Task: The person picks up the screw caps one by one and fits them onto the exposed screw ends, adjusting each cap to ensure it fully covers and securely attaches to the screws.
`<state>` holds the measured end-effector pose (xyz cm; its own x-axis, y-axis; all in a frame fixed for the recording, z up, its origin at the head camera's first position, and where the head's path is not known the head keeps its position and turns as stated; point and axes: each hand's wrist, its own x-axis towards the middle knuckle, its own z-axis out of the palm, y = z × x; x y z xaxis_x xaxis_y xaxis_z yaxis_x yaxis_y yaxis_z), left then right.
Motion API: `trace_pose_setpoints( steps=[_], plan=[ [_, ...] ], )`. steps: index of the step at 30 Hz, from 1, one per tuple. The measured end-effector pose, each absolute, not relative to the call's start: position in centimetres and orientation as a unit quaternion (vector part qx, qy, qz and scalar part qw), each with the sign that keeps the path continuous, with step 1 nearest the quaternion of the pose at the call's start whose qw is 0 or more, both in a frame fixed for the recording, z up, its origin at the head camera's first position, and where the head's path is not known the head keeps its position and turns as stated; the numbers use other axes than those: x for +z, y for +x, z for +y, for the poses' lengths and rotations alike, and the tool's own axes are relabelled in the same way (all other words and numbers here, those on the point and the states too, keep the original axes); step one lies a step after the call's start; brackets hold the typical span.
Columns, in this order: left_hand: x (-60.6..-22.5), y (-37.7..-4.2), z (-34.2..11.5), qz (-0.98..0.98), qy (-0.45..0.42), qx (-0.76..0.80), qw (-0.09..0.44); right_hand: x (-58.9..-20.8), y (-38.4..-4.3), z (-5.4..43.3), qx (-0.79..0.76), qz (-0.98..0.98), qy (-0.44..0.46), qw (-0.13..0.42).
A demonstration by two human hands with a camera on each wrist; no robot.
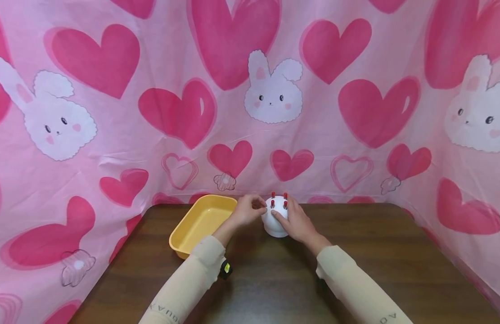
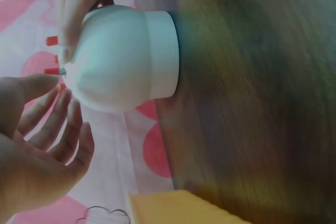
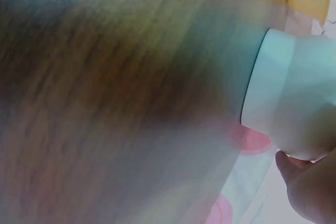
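A white rounded body [image 1: 276,228] with a collar-like base stands upright on the table, and several red-tipped metal pegs [image 1: 285,204] stick up from its top. My right hand [image 1: 299,223] holds it, thumb on the top near the pegs and fingers round the right side. At its upper left is my left hand [image 1: 246,210], thumb and forefinger close together beside the pegs. In the left wrist view, the left thumb lies against or just beside a red tip [image 2: 52,71], with the other fingers loosely bent. In the right wrist view, most of the right hand [image 3: 312,187] is cut off.
A yellow tray [image 1: 177,236] sits to the left, partly behind the left forearm. Below the left cuff shows a small black device [image 1: 225,269]. The brown wooden table [image 1: 371,252] ends at a pink cloth backdrop [image 1: 331,135] with hearts and rabbits.
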<state>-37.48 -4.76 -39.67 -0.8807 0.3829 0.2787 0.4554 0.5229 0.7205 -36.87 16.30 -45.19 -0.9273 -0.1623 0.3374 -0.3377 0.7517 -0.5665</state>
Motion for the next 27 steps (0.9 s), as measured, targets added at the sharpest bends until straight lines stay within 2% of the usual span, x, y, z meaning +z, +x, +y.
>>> trace_pose_setpoints(
  steps=[6, 14, 21, 27],
  plan=[
    [-39.5, -37.0, -5.4, -0.893, -0.248, -0.369, 0.076, -44.1, -37.1, 17.0, 0.306, -0.934, 0.141, 0.121],
    [-40.0, -35.6, -5.9, -0.919, -0.235, -0.306, 0.078, -43.7, -35.8, 18.3, 0.225, -0.958, 0.145, 0.102],
    [-40.6, -35.3, -5.5, -0.947, -0.225, -0.2, 0.114, -43.1, -34.6, 19.4, 0.161, -0.966, 0.162, 0.118],
    [-40.8, -35.4, -5.3, -0.954, -0.225, -0.137, 0.145, -42.7, -33.8, 21.5, 0.136, -0.97, 0.175, 0.104]
  ],
)
